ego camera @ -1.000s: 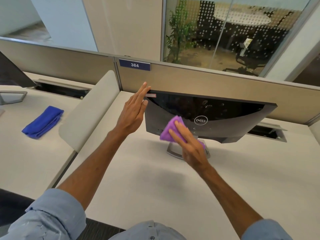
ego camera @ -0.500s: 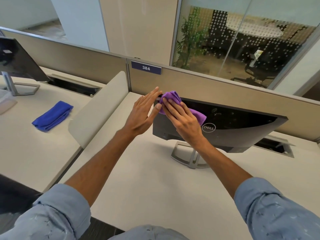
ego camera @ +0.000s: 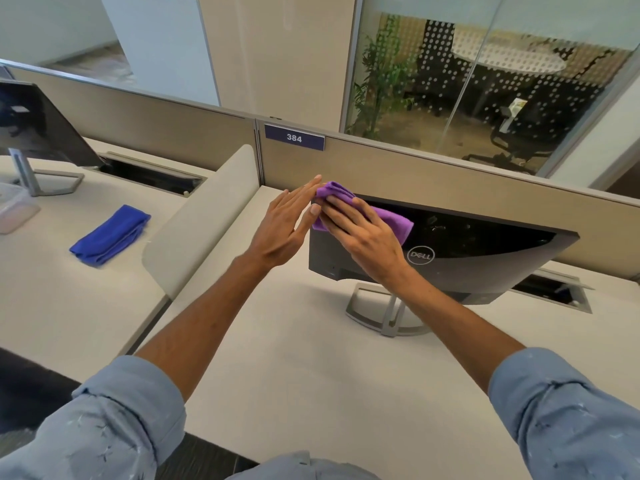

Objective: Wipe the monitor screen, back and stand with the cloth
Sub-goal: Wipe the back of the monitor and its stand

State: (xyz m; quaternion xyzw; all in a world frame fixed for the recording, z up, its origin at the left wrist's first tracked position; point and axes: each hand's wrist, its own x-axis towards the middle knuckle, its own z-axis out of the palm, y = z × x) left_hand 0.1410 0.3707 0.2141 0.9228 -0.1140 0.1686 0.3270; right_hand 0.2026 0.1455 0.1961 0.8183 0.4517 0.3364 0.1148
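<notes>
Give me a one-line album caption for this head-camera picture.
Right hand presses a purple cloth to the upper back of a Dell monitor while the flat left hand rests at its edge.

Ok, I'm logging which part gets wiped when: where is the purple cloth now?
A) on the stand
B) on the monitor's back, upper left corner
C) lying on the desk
B: the right hand presses the purple cloth flat on the back of the monitor, beside the Dell logo, above the stand.
</notes>
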